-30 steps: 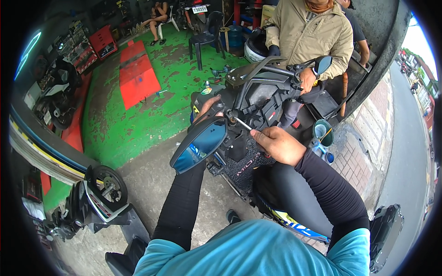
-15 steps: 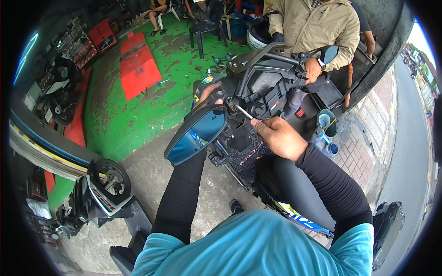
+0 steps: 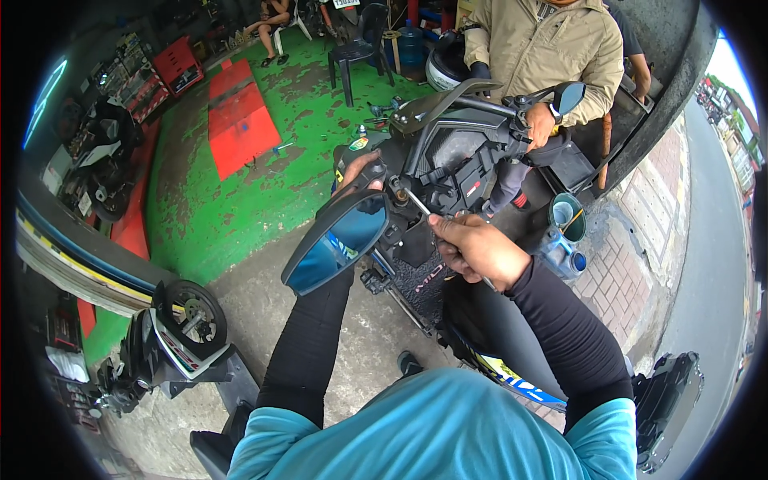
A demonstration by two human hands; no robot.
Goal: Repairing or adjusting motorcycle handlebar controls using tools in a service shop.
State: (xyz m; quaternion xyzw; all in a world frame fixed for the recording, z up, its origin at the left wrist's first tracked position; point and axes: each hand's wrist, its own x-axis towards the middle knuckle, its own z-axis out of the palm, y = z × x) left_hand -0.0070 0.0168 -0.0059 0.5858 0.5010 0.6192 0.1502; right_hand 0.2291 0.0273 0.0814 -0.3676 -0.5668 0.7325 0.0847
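My right hand [image 3: 486, 246] is closed around a slim metal wrench [image 3: 418, 202]. The wrench's far end meets the fitting at the base of the left mirror stem on the scooter's handlebar [image 3: 398, 186], and its near end pokes out below my fist. Behind the large blue-tinted side mirror [image 3: 336, 250], my left hand [image 3: 358, 170] grips the mirror near its stem. Only part of that hand shows; the mirror hides the rest. The scooter's dark front frame and windscreen [image 3: 428, 110] rise just beyond both hands.
Across the scooter, a person in a beige jacket [image 3: 544, 56] rests a hand by the right grip. A green bucket [image 3: 566, 214] and a blue jug [image 3: 564, 252] stand to the right. Another motorcycle [image 3: 188, 336] is at left; a black chair [image 3: 360, 60] stands farther back.
My right hand has shifted slightly left and turned, showing more of its fingers and the wrench's near end. The wrench has swung a little with it. My left hand stays on the mirror.
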